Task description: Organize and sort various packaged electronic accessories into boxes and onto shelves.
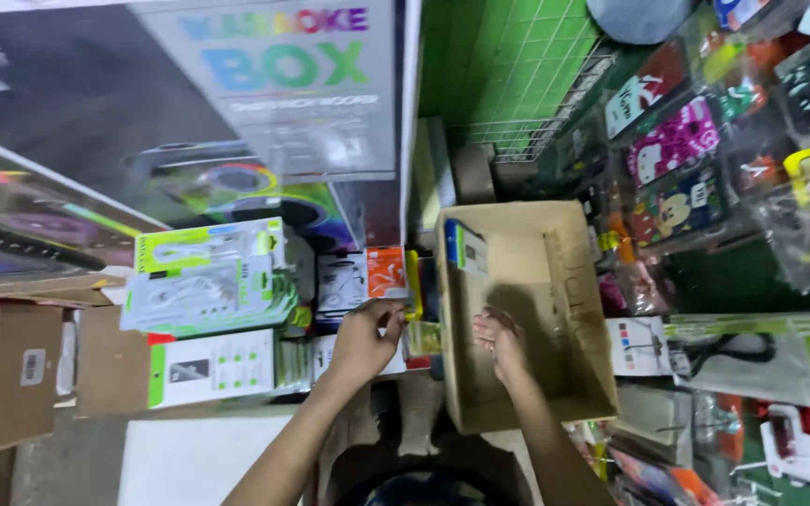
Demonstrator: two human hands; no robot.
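Left of centre, white-and-green accessory boxes (208, 281) lie stacked. Just right of them the left hand (363, 342) closes its grip on a small yellow-edged packet (416, 323) that stands upright among packaged items, at its fingertips. Further right, the right hand (499, 342) hangs inside the open cardboard box (574, 281), fingers loosely spread, holding nothing; the packet lies to its left, nearer the left hand.

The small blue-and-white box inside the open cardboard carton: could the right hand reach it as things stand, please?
Probably yes: the right hand is already inside the carton, empty, with only bare cardboard between it and the small box.
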